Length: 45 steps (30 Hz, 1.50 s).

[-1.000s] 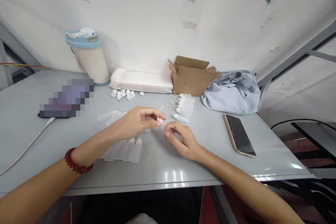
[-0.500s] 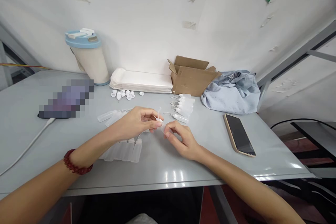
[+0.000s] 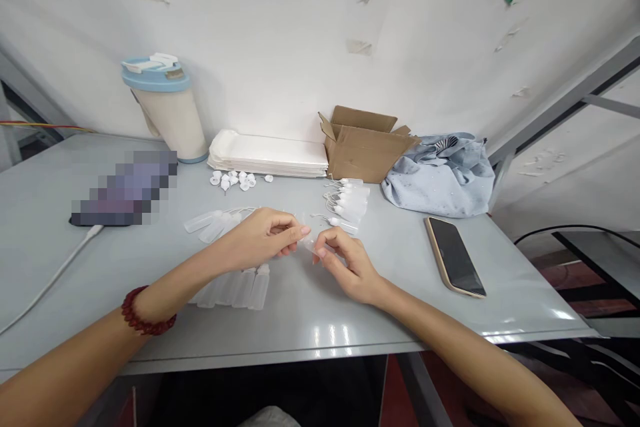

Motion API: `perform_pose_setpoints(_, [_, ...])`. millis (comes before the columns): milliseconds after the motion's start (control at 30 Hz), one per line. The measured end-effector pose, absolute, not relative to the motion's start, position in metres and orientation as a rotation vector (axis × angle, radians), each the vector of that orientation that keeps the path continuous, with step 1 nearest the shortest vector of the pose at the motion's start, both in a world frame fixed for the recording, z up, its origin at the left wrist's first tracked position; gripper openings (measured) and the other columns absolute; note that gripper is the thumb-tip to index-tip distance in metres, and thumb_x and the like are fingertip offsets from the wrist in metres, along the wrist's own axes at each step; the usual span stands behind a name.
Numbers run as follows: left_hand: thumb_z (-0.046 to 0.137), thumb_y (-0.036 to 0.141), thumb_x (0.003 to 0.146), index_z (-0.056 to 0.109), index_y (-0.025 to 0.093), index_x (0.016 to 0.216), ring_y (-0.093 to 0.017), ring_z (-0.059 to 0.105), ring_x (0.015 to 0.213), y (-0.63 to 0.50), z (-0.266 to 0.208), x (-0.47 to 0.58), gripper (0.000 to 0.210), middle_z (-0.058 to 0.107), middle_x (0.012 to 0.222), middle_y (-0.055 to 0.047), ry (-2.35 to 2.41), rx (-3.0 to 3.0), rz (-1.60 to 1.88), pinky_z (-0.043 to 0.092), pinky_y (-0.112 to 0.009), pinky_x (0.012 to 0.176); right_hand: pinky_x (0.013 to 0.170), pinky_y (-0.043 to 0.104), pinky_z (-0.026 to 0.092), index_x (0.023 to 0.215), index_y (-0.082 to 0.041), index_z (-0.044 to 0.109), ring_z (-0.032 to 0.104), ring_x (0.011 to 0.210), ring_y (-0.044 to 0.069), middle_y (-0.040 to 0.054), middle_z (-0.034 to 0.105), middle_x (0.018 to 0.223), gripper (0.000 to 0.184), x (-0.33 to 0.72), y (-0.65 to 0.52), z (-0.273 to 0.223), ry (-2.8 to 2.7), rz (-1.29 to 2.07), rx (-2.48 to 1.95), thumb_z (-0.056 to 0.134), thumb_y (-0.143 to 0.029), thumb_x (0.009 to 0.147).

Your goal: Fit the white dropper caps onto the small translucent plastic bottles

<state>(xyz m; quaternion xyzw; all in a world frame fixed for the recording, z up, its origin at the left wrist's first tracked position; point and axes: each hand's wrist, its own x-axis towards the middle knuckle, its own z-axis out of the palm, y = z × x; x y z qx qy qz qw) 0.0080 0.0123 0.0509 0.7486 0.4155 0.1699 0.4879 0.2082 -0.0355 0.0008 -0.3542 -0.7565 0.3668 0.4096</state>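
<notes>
My left hand [image 3: 275,235] pinches with thumb against fingers on a small white cap, now mostly hidden behind the fingertips. Just right of it, my right hand [image 3: 347,263] is closed on a small translucent bottle [image 3: 309,244], of which only a pale end shows between the hands. Below my left forearm lies a row of similar bottles [image 3: 258,288]. More bottles with thin white cords [image 3: 203,220] are beyond that forearm. Past my right hand rests a group of capped, corded bottles [image 3: 354,203]. Several loose white caps [image 3: 244,181] lie farther back.
Along the wall stand a blue-lidded tumbler [image 3: 170,110], a stack of white packets [image 3: 280,153], an open cardboard box [image 3: 365,153] and a bundle of light blue cloth [image 3: 440,180]. One phone [image 3: 455,257] lies at right; a blurred-out device [image 3: 127,190] with a cable is at left.
My left fingers have turned slightly over the white cap, which showed clearly before and is now mostly covered. Both hands have stayed close together.
</notes>
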Motion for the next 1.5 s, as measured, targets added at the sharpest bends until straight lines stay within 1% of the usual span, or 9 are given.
perform_pose_setpoints(200, [0.05,0.047,0.086,0.065,0.019,0.08,-0.011,0.046,0.054,0.012,0.048,0.007,0.032,0.055,0.062,0.003,0.976,1.898,0.433,0.034,-0.02,0.048,0.06,0.026,0.044,0.09,-0.02,0.048,0.054,0.067,0.012,0.0007,0.054,0.075,0.01,0.207,-0.034,0.002,-1.778,1.066,-0.912,0.043,-0.027,0.094])
perform_pose_setpoints(367, [0.056,0.044,0.083,0.067,0.02,0.087,-0.011,0.048,0.057,0.012,0.045,0.007,0.026,0.058,0.065,0.003,0.986,1.872,0.52,0.037,-0.02,0.052,0.057,0.025,0.042,0.09,-0.02,0.043,0.048,0.059,0.01,-0.0031,0.051,0.067,0.014,0.205,-0.032,0.004,-1.601,1.214,-0.899,0.045,-0.033,0.094])
perform_pose_setpoints(500, [0.059,0.041,0.082,0.067,0.02,0.085,-0.012,0.055,0.062,0.01,0.045,0.008,0.023,0.066,0.076,0.002,0.971,1.877,0.543,0.044,-0.022,0.06,0.055,0.023,0.039,0.09,-0.021,0.04,0.045,0.052,0.008,-0.0071,0.049,0.059,0.017,0.205,-0.029,0.004,-1.545,1.291,-0.911,0.042,-0.037,0.095])
perform_pose_setpoints(700, [0.06,0.034,0.08,0.069,0.02,0.089,-0.018,0.062,0.086,0.007,0.043,0.012,0.019,0.069,0.096,-0.003,0.95,1.945,0.672,0.049,-0.026,0.08,0.048,0.021,0.035,0.089,-0.023,0.037,0.042,0.043,0.008,-0.0099,0.048,0.052,0.024,0.204,-0.025,0.007,-1.484,1.381,-0.976,0.042,-0.046,0.093])
perform_pose_setpoints(833, [0.054,0.042,0.085,0.068,0.021,0.086,-0.015,0.06,0.071,0.006,0.046,0.013,0.026,0.068,0.081,0.0,0.968,1.947,0.602,0.048,-0.023,0.066,0.049,0.022,0.036,0.09,-0.022,0.038,0.043,0.044,0.008,-0.0096,0.049,0.053,0.025,0.204,-0.025,0.008,-1.476,1.373,-0.982,0.043,-0.047,0.092])
perform_pose_setpoints(1033, [0.049,0.047,0.086,0.065,0.019,0.072,-0.01,0.047,0.049,0.005,0.048,0.013,0.036,0.059,0.06,0.002,1.026,1.933,0.518,0.035,-0.02,0.043,0.051,0.023,0.039,0.093,-0.022,0.04,0.045,0.05,0.009,-0.008,0.049,0.057,0.024,0.205,-0.026,0.005,-1.501,1.361,-0.94,0.048,-0.044,0.091])
perform_pose_setpoints(1267, [0.056,0.04,0.081,0.056,0.017,0.06,-0.011,0.051,0.053,0.007,0.048,0.011,0.031,0.056,0.058,0.002,1.06,1.78,0.519,0.036,-0.019,0.045,0.057,0.024,0.044,0.101,-0.02,0.051,0.051,0.065,0.011,-0.0006,0.054,0.077,0.023,0.206,-0.027,0.002,-1.68,1.122,-1.047,0.058,-0.036,0.086])
perform_pose_setpoints(1400, [0.055,0.041,0.082,0.064,0.018,0.068,-0.012,0.052,0.057,0.008,0.049,0.01,0.029,0.057,0.061,0.001,1.022,1.805,0.517,0.038,-0.02,0.049,0.053,0.024,0.04,0.101,-0.018,0.054,0.049,0.055,0.01,-0.0014,0.056,0.067,0.025,0.208,-0.026,0.004,-1.729,1.091,-1.051,0.048,-0.04,0.091])
perform_pose_setpoints(1500, [0.053,0.042,0.083,0.064,0.018,0.07,-0.01,0.043,0.05,0.007,0.048,0.01,0.03,0.053,0.058,0.002,1.012,1.854,0.534,0.032,-0.02,0.044,0.05,0.023,0.037,0.097,-0.017,0.056,0.044,0.048,0.009,-0.0036,0.052,0.059,0.03,0.208,-0.025,0.007,-1.712,1.141,-1.054,0.044,-0.044,0.092])
